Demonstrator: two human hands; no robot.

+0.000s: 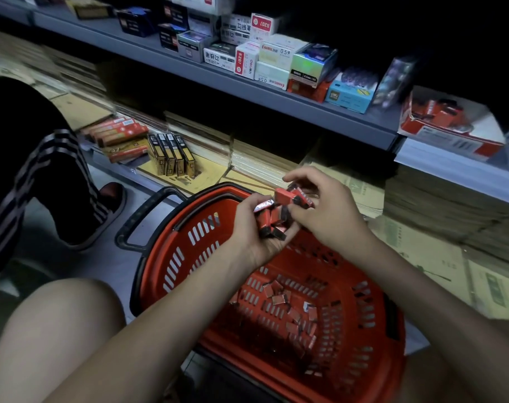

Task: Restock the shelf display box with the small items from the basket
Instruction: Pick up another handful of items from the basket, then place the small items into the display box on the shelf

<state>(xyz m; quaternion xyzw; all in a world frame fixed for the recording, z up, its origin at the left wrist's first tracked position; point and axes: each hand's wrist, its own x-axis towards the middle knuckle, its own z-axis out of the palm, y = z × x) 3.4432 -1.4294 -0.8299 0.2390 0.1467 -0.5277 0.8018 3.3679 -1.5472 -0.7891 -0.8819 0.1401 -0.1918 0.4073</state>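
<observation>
Far left of both hands, another person's leg (44,170) in striped trousers, crouched by the bottom shelf; not involved. Between it and the left hand, dark upright packs (171,154) on that shelf. Directly under both hands, the basket (166,266), red and slotted; loose stock (291,309) lies scattered on its floor below the wrists, plenty left. The left hand (253,237) is palm-up over the basket's far rim, fingers curled round a clutch of small red boxes (272,222). I judge it serves as a tray, so several go up in one trip. The right hand (331,213) meets it from the right, thumb and fingers pinching one box (285,196) at the top of the clutch, probably squaring it to the rest. Working over the basket means a dropped piece falls back in. Well up and right of the right hand, the display box (451,141) sits on the middle shelf, red-and-white, torn open, some red stock inside; fill level unclear through blur. Gathering step; transfer not yet made.
</observation>
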